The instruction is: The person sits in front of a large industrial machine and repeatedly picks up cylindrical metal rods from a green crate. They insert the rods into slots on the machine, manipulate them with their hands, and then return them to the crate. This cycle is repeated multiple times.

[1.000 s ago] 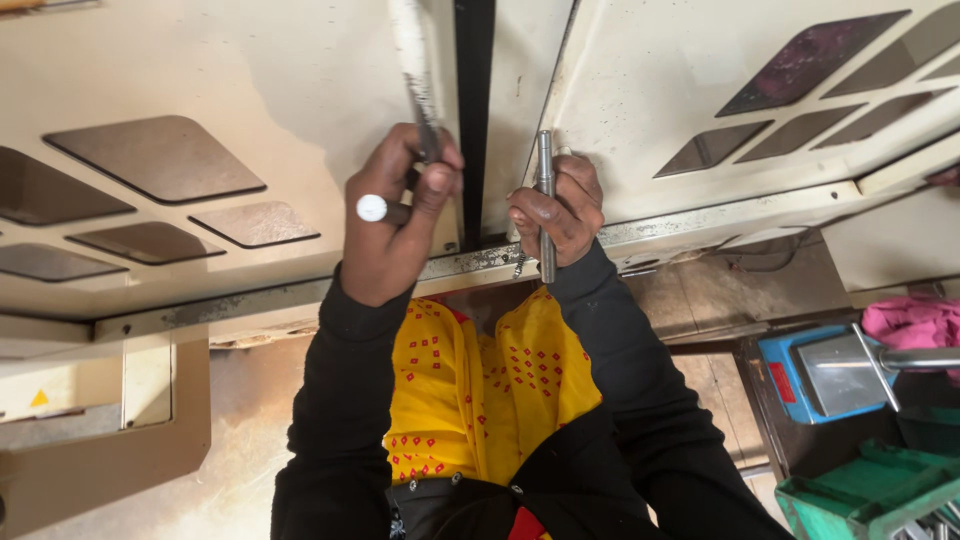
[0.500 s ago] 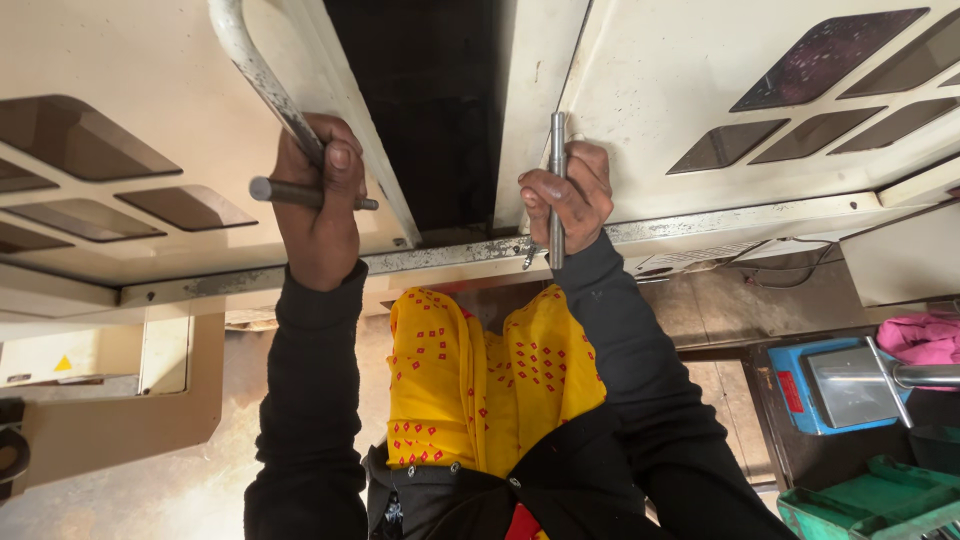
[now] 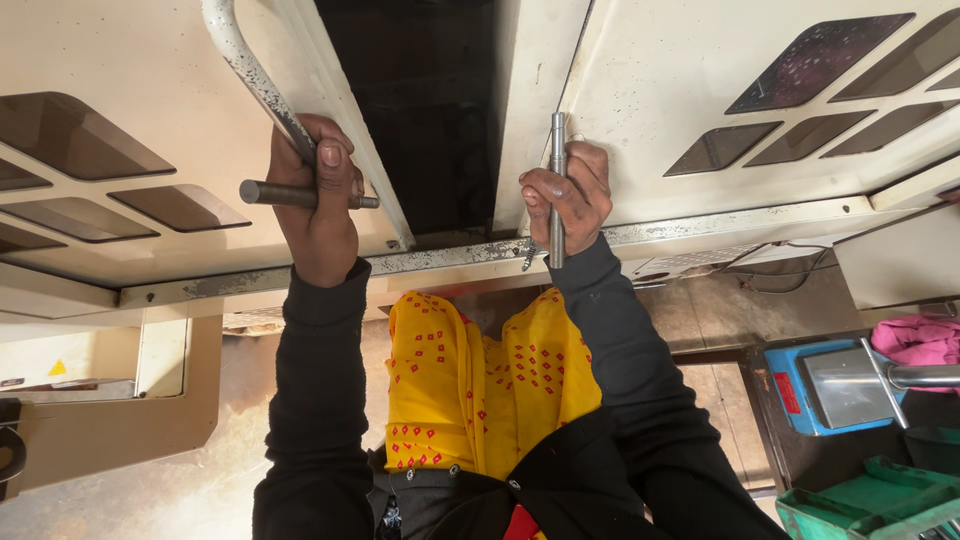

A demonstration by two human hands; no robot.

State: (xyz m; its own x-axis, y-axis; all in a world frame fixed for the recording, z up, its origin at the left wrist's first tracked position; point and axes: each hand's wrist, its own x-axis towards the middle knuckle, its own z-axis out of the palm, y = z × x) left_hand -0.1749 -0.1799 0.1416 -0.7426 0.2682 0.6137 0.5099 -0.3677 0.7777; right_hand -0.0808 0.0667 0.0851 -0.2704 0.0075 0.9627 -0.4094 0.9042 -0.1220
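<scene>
Two cream painted metal door panels (image 3: 700,110) with dark slanted window insets stand apart around a black gap, above a worn metal sill strip (image 3: 700,225) and a dusty concrete floor (image 3: 200,480). At lower right sit a blue box with a steel plate (image 3: 830,385), a green plastic crate (image 3: 870,505) and a pink cloth (image 3: 915,340). Left hand (image 3: 315,205) is clenched around a curved, chipped white tubular handle (image 3: 250,75) and a short grey steel rod (image 3: 290,194), whose long axis lies nearly horizontal, free end pointing left. Right hand (image 3: 570,200) grasps a slim round steel bar handle (image 3: 557,190) on the right panel's edge, its axis vertical.
</scene>
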